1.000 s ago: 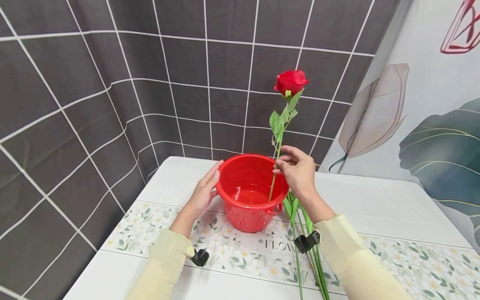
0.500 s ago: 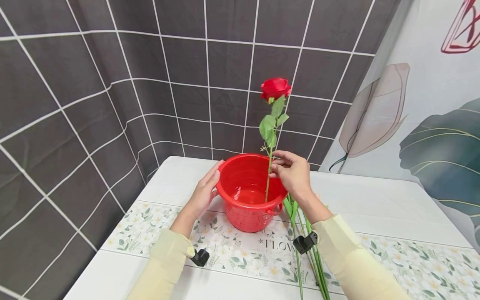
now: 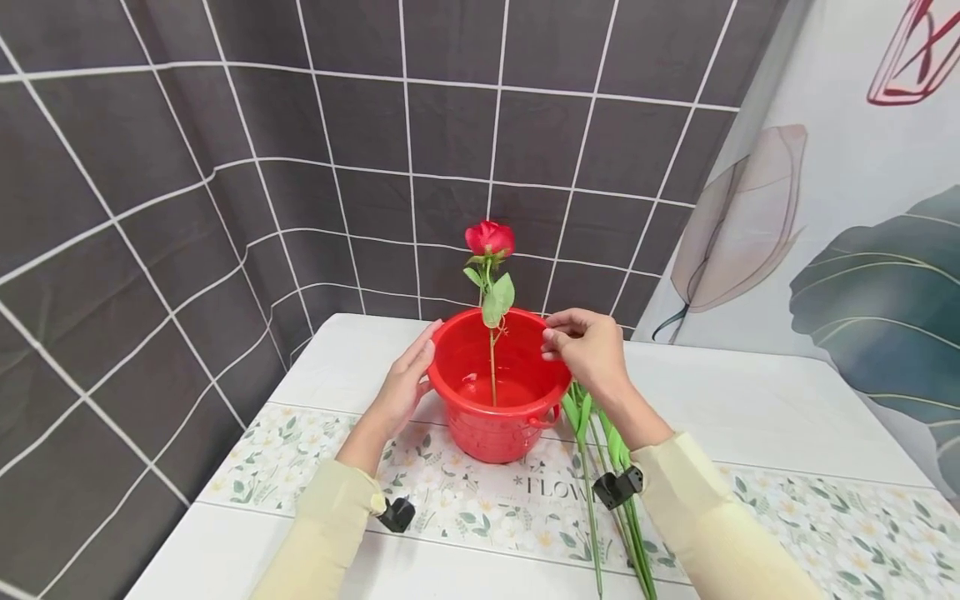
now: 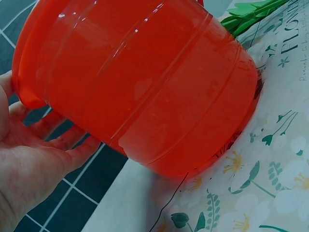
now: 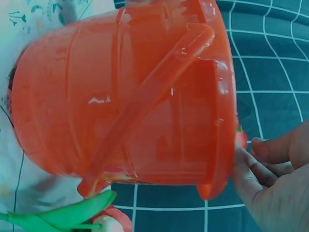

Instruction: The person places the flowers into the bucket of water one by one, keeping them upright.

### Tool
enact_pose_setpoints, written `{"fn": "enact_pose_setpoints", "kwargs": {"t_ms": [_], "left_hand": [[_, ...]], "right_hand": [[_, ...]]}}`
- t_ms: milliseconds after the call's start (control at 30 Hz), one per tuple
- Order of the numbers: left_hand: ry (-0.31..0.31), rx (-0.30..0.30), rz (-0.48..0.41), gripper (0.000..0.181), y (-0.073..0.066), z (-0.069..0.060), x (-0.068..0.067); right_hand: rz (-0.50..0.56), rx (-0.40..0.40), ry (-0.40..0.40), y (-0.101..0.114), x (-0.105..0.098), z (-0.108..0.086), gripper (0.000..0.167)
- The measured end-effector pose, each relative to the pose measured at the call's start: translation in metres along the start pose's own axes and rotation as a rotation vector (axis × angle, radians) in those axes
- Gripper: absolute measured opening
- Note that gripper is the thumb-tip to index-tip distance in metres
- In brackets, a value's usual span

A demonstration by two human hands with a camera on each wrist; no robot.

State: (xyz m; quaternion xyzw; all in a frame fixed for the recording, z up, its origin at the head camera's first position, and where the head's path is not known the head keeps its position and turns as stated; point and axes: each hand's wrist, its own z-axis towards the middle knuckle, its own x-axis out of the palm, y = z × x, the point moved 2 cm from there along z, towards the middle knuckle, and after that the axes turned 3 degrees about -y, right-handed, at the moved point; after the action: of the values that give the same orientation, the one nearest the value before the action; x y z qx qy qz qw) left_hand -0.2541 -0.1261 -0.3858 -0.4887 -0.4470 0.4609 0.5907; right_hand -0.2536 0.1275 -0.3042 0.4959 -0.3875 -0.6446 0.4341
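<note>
Water lies in a red bucket [image 3: 498, 437]. A red rose [image 3: 490, 239] stands in it, its stem [image 3: 492, 367] inside and its bloom above the far rim. My left hand [image 3: 396, 393] rests against the bucket's left side, with extended fingers [image 4: 58, 133] beside the bucket wall [image 4: 145, 87] in the left wrist view. At the bucket's right rim is my right hand [image 3: 596, 354], off the rose stem. In the right wrist view its fingers [image 5: 248, 179] meet the rim [image 5: 224, 96], thumb apart from it, with no stem between them.
Several green stems [image 3: 633, 533] lie right of the bucket, partly under my right forearm; their upper ends are hidden. The white table [image 3: 720, 400] has a floral strip [image 3: 840, 508]. A dark gridded backdrop [image 3: 360, 125] hangs behind.
The rose has moved left and lower, and my right hand has let go of its stem. That hand stays by the right rim. My left hand keeps its place on the bucket.
</note>
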Motion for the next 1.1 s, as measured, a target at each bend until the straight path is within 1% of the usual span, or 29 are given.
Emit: {"fn": "enact_pose_setpoints", "kwargs": {"t_ms": [200,367,533,600,767,967,1100], "left_hand": [[-0.005,-0.008,0.007,0.048,0.002,0.0,-0.001],[-0.007,-0.006,0.006,0.047,0.002,0.0,-0.001],[0.001,-0.003,-0.002,0.049,0.001,0.0,-0.001],[0.001,-0.003,-0.011,0.048,0.001,0.001,-0.002],[-0.002,0.004,-0.021,0.047,0.001,0.0,-0.001],[-0.004,0.001,-0.013,0.048,-0.001,-0.001,0.0],[-0.006,-0.007,-0.009,0.048,0.0,-0.001,0.0]], "right_hand": [[-0.078,-0.061,-0.044,0.002,-0.011,-0.006,0.019],[-0.17,-0.084,-0.079,0.002,-0.023,-0.014,0.019],[-0.296,-0.089,-0.107,0.003,-0.034,-0.025,0.022],[-0.326,-0.087,-0.109,0.003,-0.039,-0.028,0.024],[-0.358,-0.085,-0.113,-0.001,-0.05,-0.041,0.028],[-0.43,-0.087,-0.129,-0.007,-0.061,-0.056,0.03],[-0.45,-0.044,-0.108,-0.015,-0.067,-0.069,0.03]]}}
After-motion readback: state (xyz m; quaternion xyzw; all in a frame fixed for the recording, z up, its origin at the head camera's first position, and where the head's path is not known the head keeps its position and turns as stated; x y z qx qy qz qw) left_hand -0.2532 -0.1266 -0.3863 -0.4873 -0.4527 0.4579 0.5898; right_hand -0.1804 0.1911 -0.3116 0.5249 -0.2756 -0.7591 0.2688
